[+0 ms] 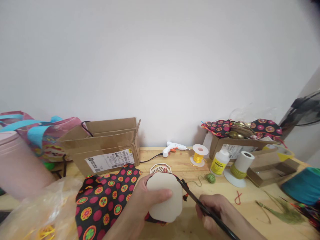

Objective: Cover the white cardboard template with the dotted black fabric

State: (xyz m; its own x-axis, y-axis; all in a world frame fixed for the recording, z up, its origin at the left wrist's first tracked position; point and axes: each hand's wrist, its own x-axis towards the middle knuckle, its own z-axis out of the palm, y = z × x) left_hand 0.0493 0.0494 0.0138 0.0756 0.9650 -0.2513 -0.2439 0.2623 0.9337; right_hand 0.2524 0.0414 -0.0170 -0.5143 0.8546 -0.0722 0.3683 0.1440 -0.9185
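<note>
My left hand [146, 196] grips a cream, scallop-cornered board [165, 211], thumb flat across its face and fingers behind. Dark patterned fabric shows past the board's right and lower edges. My right hand [215, 210] is closed around a long, thin black tool [192, 196] whose exact kind I cannot make out. Its tip meets the dark fabric at the board's upper right edge. A pale openwork frame [161, 167] lies just behind the board. Left of my left hand spreads a black cloth with bright flower circles [107, 200].
Along the back stand a cardboard box [107, 146], a white glue gun [175, 146], a yellow thread spool [198, 155], a glue bottle [220, 161] and a green cord spool [236, 173]. A pink tumbler [20, 166] and plastic bag [50, 206] occupy the left.
</note>
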